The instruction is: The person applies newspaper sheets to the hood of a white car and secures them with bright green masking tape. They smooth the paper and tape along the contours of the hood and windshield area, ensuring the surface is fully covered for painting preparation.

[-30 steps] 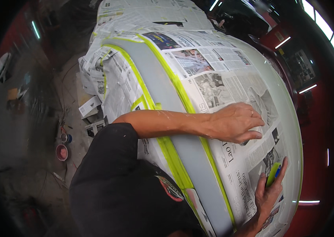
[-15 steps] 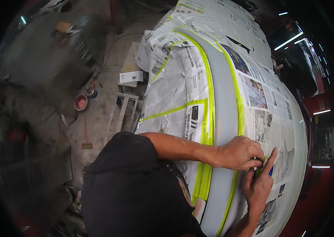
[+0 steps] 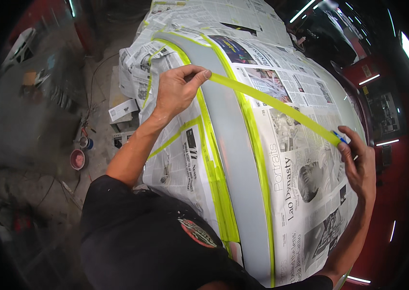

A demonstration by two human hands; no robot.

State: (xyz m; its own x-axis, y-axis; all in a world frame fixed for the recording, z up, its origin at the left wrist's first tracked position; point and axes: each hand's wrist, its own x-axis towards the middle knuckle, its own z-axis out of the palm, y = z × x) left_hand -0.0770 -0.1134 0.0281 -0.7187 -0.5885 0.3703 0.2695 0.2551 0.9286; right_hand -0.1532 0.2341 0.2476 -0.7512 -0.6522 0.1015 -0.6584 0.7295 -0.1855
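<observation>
Between my hands stretches a strip of yellow-green masking tape (image 3: 274,102), slanting down to the right over the newspaper. My left hand (image 3: 180,88) pinches its free end between thumb and fingers, above the bare grey strip (image 3: 237,164) of the car body. At the other end my right hand (image 3: 359,162) grips the tape roll, mostly hidden by the fingers; a bit of blue shows at its core. Newspaper sheets (image 3: 306,193) cover the panels on both sides of the grey strip. More tape (image 3: 258,159) edges those sheets along it.
On the floor at left stand a reddish bowl (image 3: 77,159) with pink stuff in it and a small blue-rimmed pot (image 3: 86,143). A grey-covered bulky shape (image 3: 35,121) is farther left. A narrow bench (image 3: 117,99) stands beside the papered car.
My hands have parted from close together over the right-hand newspaper. The left moved up and left with the tape end, the right moved right with the roll, drawing out a long strip.
</observation>
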